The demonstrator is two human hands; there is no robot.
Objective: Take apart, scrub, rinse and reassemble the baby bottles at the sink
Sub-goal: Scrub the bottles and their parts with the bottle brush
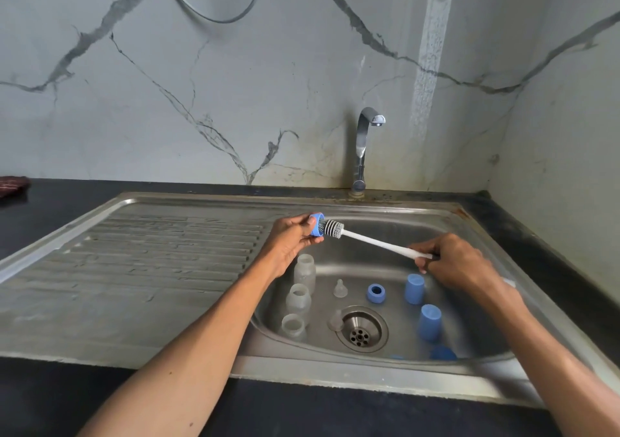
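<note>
My left hand [291, 240] grips a blue screw ring [316, 224] above the left rim of the sink basin [396, 225]. My right hand [451, 262] holds the white handle of a bottle brush [372, 242], whose grey bristle head is pushed into the ring. On the basin floor stand three clear bottle bodies [298, 299] in a row at the left. Two clear teats [340, 289] lie near the drain [360, 331]. Another blue ring [375, 293] and blue caps [414, 289] sit to the right.
A chrome tap [364, 144] rises behind the basin, with no water running. The ribbed steel drainboard [161, 262] stretches left of the basin. Dark countertop [302, 413] surrounds the sink, with a reddish cloth [11, 185] at the far left. Marble-look wall stands behind.
</note>
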